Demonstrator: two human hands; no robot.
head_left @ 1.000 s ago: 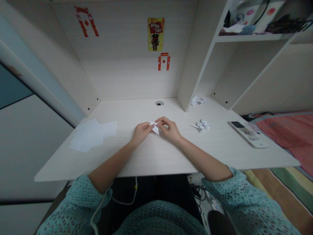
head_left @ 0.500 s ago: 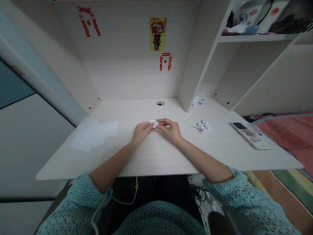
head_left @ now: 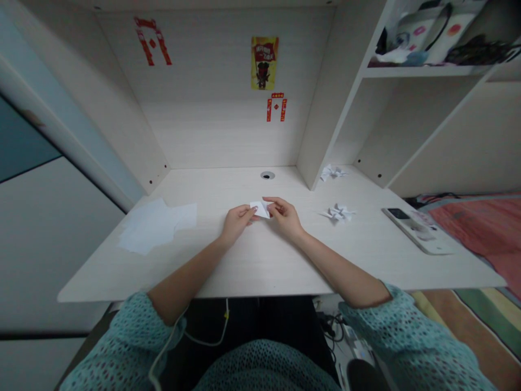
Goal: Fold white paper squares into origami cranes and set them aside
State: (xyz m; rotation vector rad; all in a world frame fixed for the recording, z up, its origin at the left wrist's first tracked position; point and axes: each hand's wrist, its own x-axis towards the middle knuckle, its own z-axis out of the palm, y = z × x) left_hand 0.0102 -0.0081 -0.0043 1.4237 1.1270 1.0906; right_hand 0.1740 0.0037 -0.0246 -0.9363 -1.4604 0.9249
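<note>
My left hand (head_left: 236, 225) and my right hand (head_left: 284, 217) hold a small folded piece of white paper (head_left: 260, 209) between them, pinching its two sides with the fingertips above the middle of the pale wooden desk (head_left: 260, 266). Part of the paper is hidden by my fingers. Off to the right lie a crumpled white origami figure (head_left: 337, 213) and a second one (head_left: 332, 172) farther back. Flat white paper sheets (head_left: 157, 226) lie left of my hands.
A phone (head_left: 399, 214) rests on a pale rectangular object (head_left: 419, 232) near the desk's right edge. A cable hole (head_left: 267, 175) sits at the back. Shelf panels (head_left: 325, 98) rise on both sides, and a red bedspread (head_left: 476, 228) lies beyond the right edge.
The paper between my fingers looks wider and more opened out than half a second ago. My hands have drawn slightly apart, and the view has shifted a little.
</note>
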